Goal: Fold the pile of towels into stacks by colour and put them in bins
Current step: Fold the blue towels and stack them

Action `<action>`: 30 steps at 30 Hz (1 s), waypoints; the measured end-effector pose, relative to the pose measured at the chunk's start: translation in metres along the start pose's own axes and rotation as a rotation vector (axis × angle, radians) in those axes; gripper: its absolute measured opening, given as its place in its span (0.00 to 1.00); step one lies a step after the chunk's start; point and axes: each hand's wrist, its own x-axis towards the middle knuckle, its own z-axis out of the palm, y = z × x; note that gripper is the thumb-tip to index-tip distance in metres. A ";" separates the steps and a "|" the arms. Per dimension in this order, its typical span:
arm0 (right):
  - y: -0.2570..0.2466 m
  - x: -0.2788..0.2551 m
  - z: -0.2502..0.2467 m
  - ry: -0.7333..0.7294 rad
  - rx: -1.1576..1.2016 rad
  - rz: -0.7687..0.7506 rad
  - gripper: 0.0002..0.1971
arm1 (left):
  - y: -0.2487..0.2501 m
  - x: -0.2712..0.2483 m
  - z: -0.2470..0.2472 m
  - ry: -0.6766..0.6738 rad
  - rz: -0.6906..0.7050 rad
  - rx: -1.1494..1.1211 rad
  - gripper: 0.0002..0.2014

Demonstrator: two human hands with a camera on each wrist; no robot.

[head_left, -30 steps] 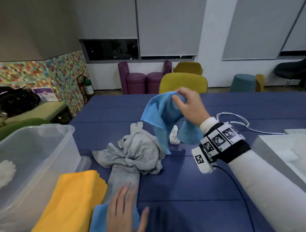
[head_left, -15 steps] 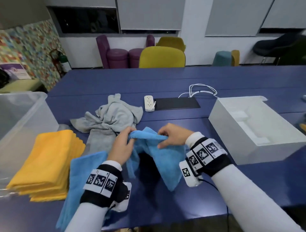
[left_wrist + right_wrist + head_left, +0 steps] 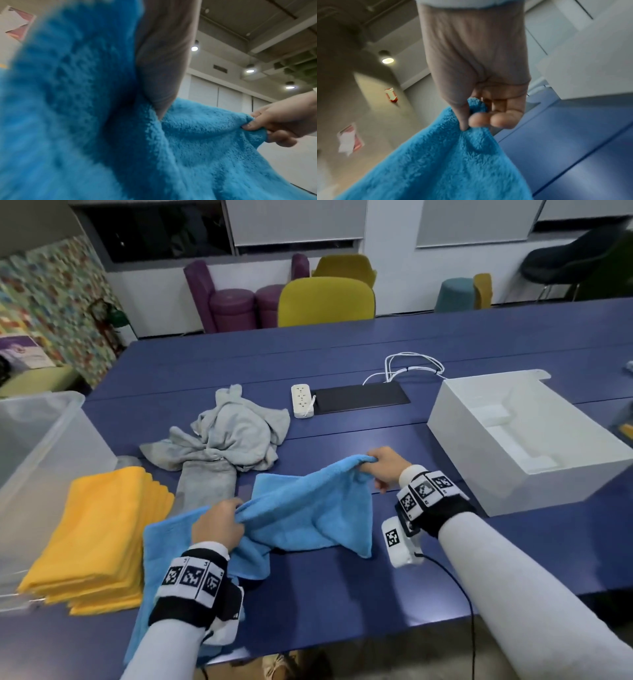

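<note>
Two hands hold a blue towel point(image 3: 308, 508) stretched above a dark blue table point(image 3: 376, 350). The left hand point(image 3: 217, 523) grips one bunched corner near the table's front edge; the right hand point(image 3: 387, 469) pinches another corner, farther back and to the right. Under the left forearm lies a second blue towel point(image 3: 161, 556). To its left sits a stack of folded yellow towels point(image 3: 99, 539), just beside a clear plastic bin point(image 3: 44, 446). Behind them lies a crumpled pile of grey towels point(image 3: 226, 436). An open white box point(image 3: 524, 440) stands at the right (some white inserts lie inside). A white power strip point(image 3: 302, 400) lies farther back.
</note>
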 end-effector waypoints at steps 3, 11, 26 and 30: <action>-0.011 0.009 0.001 0.015 0.441 0.101 0.02 | 0.005 0.015 -0.011 0.032 -0.007 -0.038 0.14; -0.078 0.030 -0.070 0.743 0.592 -0.372 0.13 | 0.069 0.038 -0.103 0.756 0.199 -0.480 0.16; 0.049 -0.040 -0.006 0.633 -0.212 0.346 0.16 | 0.006 0.000 0.023 -0.508 0.347 0.015 0.40; 0.066 -0.052 0.004 0.489 -0.433 0.526 0.17 | -0.002 -0.008 0.027 -0.636 0.255 -0.091 0.42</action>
